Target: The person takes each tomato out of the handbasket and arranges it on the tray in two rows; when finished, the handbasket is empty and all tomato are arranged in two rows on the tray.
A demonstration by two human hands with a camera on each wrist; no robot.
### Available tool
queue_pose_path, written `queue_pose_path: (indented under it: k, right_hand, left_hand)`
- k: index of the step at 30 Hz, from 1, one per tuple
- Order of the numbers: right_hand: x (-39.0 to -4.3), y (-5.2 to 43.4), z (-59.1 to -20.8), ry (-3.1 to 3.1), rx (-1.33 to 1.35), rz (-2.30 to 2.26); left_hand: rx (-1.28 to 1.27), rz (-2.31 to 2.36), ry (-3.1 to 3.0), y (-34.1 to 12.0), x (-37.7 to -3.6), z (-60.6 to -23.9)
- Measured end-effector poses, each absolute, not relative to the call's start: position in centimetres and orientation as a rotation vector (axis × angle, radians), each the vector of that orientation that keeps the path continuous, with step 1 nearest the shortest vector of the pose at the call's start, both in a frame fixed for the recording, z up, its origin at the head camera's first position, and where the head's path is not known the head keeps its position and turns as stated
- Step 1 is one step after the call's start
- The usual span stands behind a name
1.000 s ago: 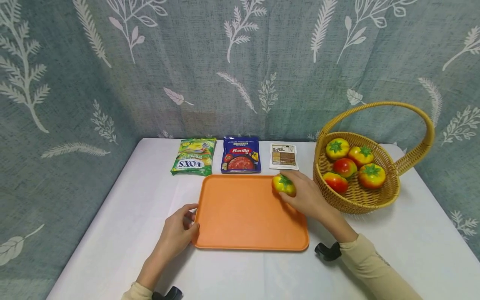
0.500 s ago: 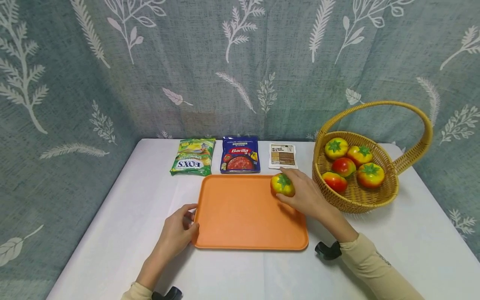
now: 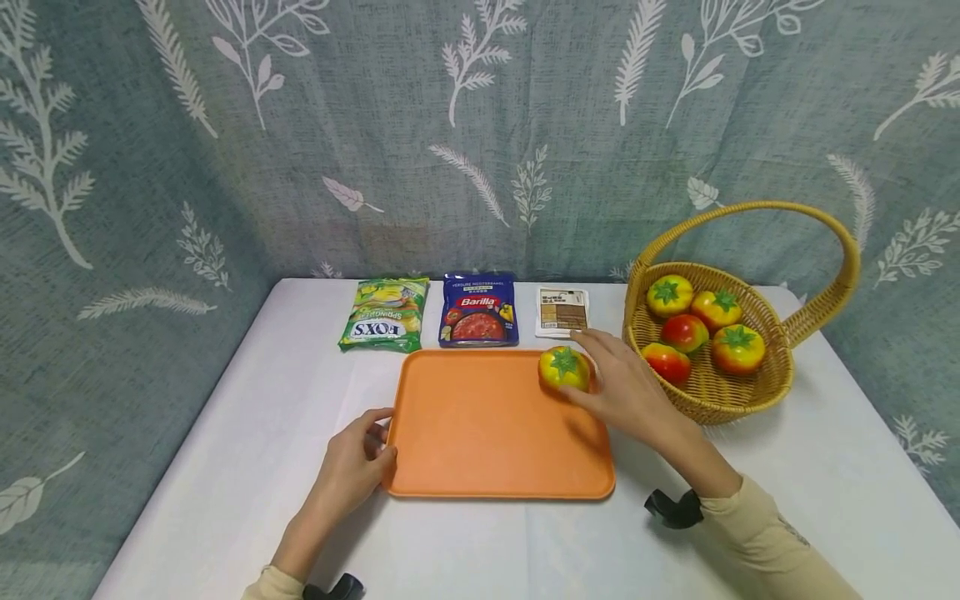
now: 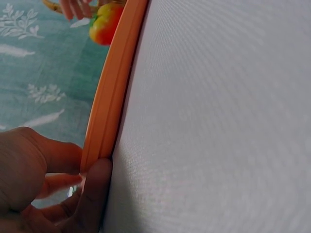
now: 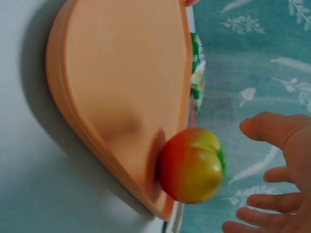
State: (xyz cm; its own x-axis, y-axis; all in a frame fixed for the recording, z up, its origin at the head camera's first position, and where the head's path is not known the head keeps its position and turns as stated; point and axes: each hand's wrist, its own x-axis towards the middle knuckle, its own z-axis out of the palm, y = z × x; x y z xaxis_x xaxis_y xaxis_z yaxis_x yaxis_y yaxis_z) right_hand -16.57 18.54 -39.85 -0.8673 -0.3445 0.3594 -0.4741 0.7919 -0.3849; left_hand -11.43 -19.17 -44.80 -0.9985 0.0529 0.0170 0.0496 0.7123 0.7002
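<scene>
Since the earlier frame the right hand (image 3: 622, 387) has let go of the tomato (image 3: 564, 368); its fingers (image 5: 265, 203) are now spread and just clear of the fruit. The tomato sits in the far right corner of the tray (image 3: 480, 433), near the basket (image 3: 750, 392). The left hand (image 3: 352, 462) pinches the tray's left rim, thumb (image 4: 95, 194) on the edge, on the worktop (image 3: 225, 467).

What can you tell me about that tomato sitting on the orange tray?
The tomato is round and glossy, yellow-green shading to red-orange, with a green star-shaped calyx on top. It looks like a plastic model. It sits upright in the far right corner of the orange tray. The right hand is beside it, fingers spread; the right wrist view shows a gap between them.
</scene>
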Motion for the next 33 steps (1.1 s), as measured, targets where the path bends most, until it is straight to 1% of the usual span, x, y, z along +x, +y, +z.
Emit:
queue_pose_path:
  k: [5,19,33]
  right_hand:
    - [-16.0,19.4,-39.0,-2.668,0.650,0.704]
    - [-15.6,22.2,-37.2,-2.615,0.540,0.672]
    - [-15.4,25.7,-36.8,-2.627,0.502,0.633]
  left_hand:
    - [0.101,1.206,2.907,-19.3,-11.4,-45.1]
    - [0.078,1.204,2.913,-19.2,-11.5,-45.4]
    - [0.077,1.234,2.897,-19.2,-11.4,-45.4]
